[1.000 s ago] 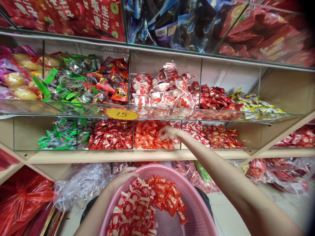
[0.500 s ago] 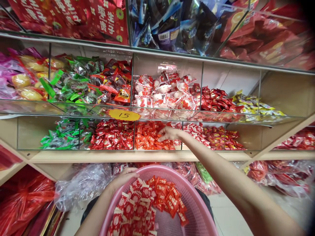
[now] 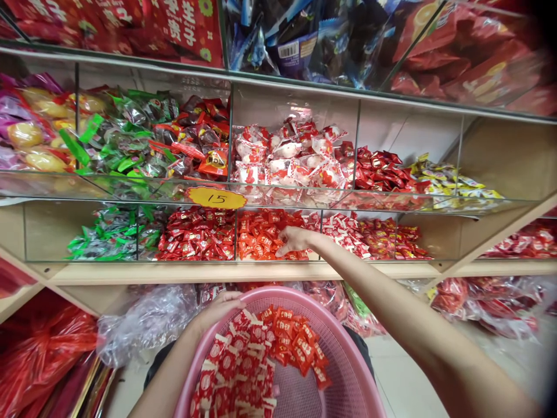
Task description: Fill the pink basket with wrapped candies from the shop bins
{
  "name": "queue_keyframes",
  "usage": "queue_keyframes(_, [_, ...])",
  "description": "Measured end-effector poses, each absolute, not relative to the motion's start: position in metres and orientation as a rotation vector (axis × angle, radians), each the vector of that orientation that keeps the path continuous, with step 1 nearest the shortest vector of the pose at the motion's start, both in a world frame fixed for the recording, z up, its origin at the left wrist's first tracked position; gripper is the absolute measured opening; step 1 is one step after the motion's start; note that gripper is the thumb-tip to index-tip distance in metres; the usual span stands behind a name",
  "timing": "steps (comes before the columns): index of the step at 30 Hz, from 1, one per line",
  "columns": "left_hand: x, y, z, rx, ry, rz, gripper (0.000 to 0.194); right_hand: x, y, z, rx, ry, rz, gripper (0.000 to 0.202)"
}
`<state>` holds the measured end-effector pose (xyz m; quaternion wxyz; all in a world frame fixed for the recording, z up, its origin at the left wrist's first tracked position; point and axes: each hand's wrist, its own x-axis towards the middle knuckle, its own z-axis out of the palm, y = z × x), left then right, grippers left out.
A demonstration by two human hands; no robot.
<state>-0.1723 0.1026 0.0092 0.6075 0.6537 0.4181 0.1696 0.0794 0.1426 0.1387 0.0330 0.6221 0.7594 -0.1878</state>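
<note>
A pink plastic basket stands below the shelf, close to my body. My left hand grips its upper left rim. Inside lie red-and-white wrapped candies on the left and orange-red wrapped candies at the upper right. My right hand reaches into a bin on the lower shelf. Its fingers curl down into loose orange-red candies, and the fingertips are partly hidden among them.
Clear dividers split the shelves into bins of wrapped sweets. A clear front panel with a yellow "15" tag runs above the lower bins. Under the wooden shelf edge lie clear plastic bags, and a red bag sits at left.
My right hand has curled its fingers further into the orange-red candies. My left hand stays on the basket rim. The whole view has shifted slightly.
</note>
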Motion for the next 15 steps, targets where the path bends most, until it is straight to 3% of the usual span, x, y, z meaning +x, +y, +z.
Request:
queue_keyframes(5, [-0.1719, 0.1021, 0.0091, 1.547, 0.964, 0.39, 0.026, 0.0781, 0.1416, 0.1387, 1.886, 2.368, -0.407, 0.027])
queue_keyframes(15, [-0.174, 0.1029, 0.0085, 1.581, 0.939, 0.36, 0.032, 0.0815, 0.1409, 0.1399, 1.867, 2.415, -0.42, 0.024])
